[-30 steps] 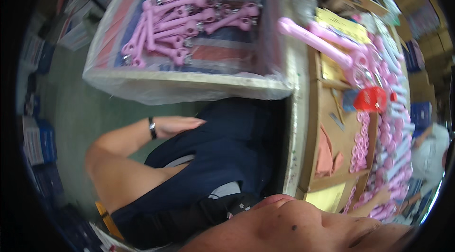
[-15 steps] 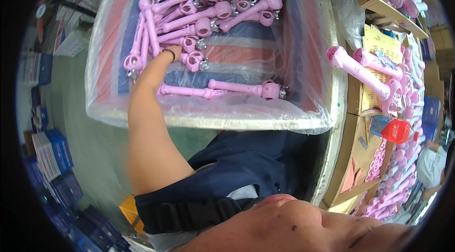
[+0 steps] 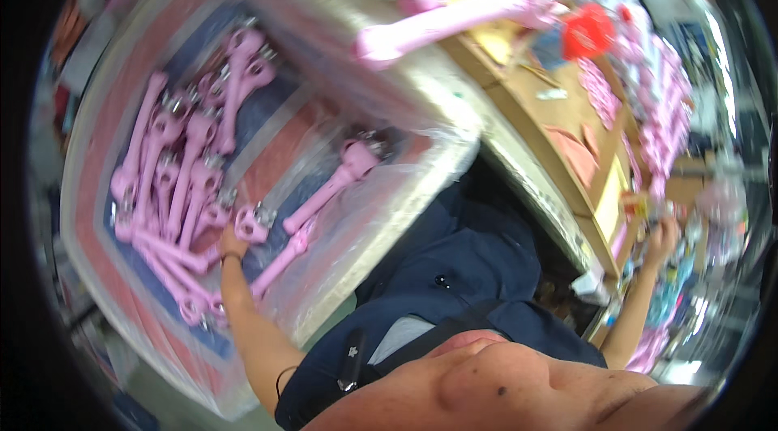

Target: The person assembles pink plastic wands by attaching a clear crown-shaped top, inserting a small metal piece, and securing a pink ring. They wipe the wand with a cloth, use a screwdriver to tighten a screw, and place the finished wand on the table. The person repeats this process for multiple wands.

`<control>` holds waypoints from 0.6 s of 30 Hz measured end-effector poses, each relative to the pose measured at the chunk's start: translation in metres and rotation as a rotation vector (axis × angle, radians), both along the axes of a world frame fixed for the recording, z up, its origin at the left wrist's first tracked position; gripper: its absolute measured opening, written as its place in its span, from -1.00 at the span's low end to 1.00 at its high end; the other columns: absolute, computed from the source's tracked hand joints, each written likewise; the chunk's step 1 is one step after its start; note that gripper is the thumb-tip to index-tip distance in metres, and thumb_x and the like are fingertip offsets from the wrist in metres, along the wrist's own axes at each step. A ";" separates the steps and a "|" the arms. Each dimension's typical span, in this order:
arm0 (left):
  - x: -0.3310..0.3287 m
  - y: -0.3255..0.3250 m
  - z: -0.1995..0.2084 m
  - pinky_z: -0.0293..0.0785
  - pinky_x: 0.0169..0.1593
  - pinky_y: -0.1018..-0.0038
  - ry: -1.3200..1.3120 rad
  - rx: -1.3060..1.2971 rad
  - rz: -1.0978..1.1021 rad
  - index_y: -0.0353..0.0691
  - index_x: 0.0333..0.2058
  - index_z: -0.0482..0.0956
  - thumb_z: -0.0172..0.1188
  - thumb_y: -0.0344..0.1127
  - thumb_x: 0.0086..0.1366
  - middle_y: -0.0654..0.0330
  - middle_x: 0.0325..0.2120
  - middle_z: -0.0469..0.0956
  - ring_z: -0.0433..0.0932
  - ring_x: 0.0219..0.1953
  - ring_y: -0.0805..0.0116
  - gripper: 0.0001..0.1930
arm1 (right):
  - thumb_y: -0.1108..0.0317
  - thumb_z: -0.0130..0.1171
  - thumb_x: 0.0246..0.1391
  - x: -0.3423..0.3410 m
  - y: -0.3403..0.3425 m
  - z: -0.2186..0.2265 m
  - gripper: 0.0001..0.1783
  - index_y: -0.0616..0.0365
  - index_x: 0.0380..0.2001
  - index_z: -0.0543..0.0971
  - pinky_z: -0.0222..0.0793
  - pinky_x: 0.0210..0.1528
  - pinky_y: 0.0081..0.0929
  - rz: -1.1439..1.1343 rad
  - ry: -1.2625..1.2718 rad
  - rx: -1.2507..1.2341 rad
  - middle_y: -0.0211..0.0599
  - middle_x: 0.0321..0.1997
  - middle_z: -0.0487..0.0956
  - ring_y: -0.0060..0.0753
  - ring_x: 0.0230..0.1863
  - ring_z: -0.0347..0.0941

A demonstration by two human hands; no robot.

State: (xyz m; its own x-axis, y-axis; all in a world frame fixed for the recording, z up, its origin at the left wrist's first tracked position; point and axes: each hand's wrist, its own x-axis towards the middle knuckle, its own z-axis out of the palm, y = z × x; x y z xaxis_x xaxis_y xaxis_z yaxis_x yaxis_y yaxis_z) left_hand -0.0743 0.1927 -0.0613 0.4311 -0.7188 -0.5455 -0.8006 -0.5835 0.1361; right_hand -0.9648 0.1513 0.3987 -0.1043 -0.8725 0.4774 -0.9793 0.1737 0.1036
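Note:
My left hand, with a dark band at its wrist, is down inside the plastic-lined bin. Its fingers, partly hidden, close round the handle of a pink wand with a round hollow head and a silver crown-like tip. More such pink wands lie piled beside it, and two others lie along the bin's near side. Off to the right, my right hand is raised with curled fingers by the cluttered bench. A small reddish-yellow thing shows at its fingertips, too blurred to name.
Pink wands jut over the bin's right rim. Beside the bin stands an open cardboard box with pink rings and flat pink pieces. A red-topped clear container and heaps of pink parts lie beyond it.
The view has swung to the right, so the bin now appears tilted and further left. My right hand has come into sight by the bench. My left hand stays at the same wand.

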 end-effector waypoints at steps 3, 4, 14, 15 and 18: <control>0.000 -0.003 0.014 0.43 -0.09 0.21 0.195 -0.260 -0.129 -0.27 -0.16 0.45 0.35 -0.25 -0.13 -0.12 -0.27 0.54 0.50 -0.15 -0.14 -0.49 | 0.69 0.05 -0.04 0.063 -0.061 -0.021 -0.69 0.25 -0.17 0.51 0.38 -0.08 -0.49 0.190 -0.476 -0.099 -0.18 -0.17 0.54 -0.25 -0.13 0.47; 0.000 -0.008 0.023 0.42 -0.07 0.25 0.329 -0.384 -0.089 -0.28 -0.13 0.44 0.36 -0.29 -0.14 -0.10 -0.25 0.53 0.50 -0.14 -0.08 -0.47 | 0.67 0.05 -0.02 0.081 -0.076 -0.022 -0.69 0.24 -0.16 0.50 0.38 -0.07 -0.50 0.140 -0.285 0.004 -0.16 -0.17 0.53 -0.27 -0.12 0.48; -0.093 -0.086 0.349 0.32 -0.07 0.40 1.219 -1.563 0.284 -0.30 -0.05 0.34 0.09 0.14 0.16 0.15 -0.30 0.37 0.37 -0.21 0.32 -0.39 | 0.22 0.18 0.02 0.155 -0.204 -0.096 -0.69 0.18 -0.22 0.54 0.41 -0.17 -0.27 0.566 -0.433 0.416 -0.05 -0.23 0.54 -0.05 -0.20 0.48; -0.114 -0.085 0.381 0.30 -0.11 0.41 1.419 -1.644 0.272 -0.33 -0.02 0.31 0.06 0.24 0.15 0.16 -0.36 0.33 0.35 -0.28 0.35 -0.30 | 0.21 0.19 0.01 0.156 -0.210 -0.102 -0.68 0.20 -0.23 0.54 0.40 -0.16 -0.26 0.630 -0.340 0.426 -0.03 -0.22 0.53 -0.03 -0.19 0.47; -0.172 -0.077 0.435 0.27 -0.35 0.52 1.632 -1.655 0.013 -0.35 0.01 0.24 0.15 0.30 0.08 0.19 -0.40 0.27 0.29 -0.41 0.44 -0.19 | 0.24 0.17 0.06 0.153 -0.216 -0.103 -0.73 0.23 -0.27 0.52 0.37 -0.19 -0.39 0.703 -0.309 0.449 -0.18 -0.28 0.51 -0.25 -0.22 0.45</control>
State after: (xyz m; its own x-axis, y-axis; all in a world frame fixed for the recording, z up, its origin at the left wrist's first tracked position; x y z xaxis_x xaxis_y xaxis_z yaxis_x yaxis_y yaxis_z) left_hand -0.2463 0.1158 0.3739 0.4054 -0.7530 0.5183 0.4264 0.6573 0.6214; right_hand -0.8118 -0.0650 0.2961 0.4583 -0.8814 0.1143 -0.8398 -0.4715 -0.2690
